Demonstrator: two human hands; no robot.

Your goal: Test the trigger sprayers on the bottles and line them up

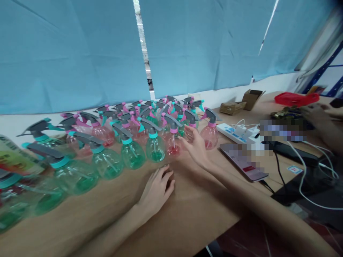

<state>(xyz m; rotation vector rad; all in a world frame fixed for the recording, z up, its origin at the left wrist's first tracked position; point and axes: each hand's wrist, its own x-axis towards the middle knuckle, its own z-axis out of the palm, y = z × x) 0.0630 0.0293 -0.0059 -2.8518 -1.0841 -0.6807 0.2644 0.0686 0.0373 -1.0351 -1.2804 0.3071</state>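
Observation:
Rows of round, clear spray bottles with grey trigger heads stand on the wooden table. My left hand (157,189) rests on the tabletop, fingers loosely bent and apart, holding nothing. Just beyond it is a green-tinted spray bottle (155,148) with a turquoise collar. My right hand (197,144) reaches in among the front bottles, thumb and fingers apart. It lies between a pink-collared spray bottle (173,142) and a pink spray bottle (210,134). Behind the hand, another spray bottle's grey head (191,116) shows; its body is mostly hidden, so contact is unclear.
To the right lie a white power strip (227,132), a phone (241,162) and several cables. Open cardboard boxes (233,107) and a red object (296,99) sit farther back. Another person's hand (316,116) is at the far right. A blue curtain (93,53) hangs behind.

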